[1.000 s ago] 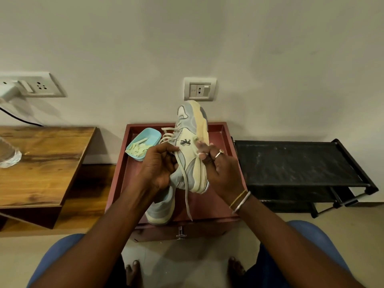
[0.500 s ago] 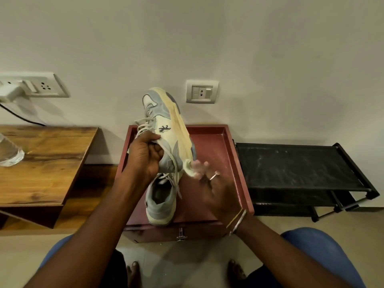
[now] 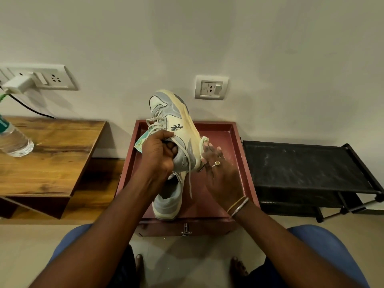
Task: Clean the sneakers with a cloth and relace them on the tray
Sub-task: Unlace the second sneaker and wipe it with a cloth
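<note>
The maroon tray sits on the floor in front of your knees, between the wooden table and the black rack. The lower sneaker lies flat on the tray at its near edge. You hold the raised sneaker above it, toe towards the wall and sole facing right.

Your left hand grips that shoe at the collar, fingers curled round it and one digit tucked into the opening. Your right hand is flat and spread, fingertips against the heel end of the sole. A pale scrap sits there, possibly the cloth; I cannot tell whether you pinch it or only press it.

A loose lace end dangles over the lower sneaker.

With only one hand on the collar, hard rubbing could twist the shoe loose. The lace may snag your fingers, and the scrap could drop.
</note>
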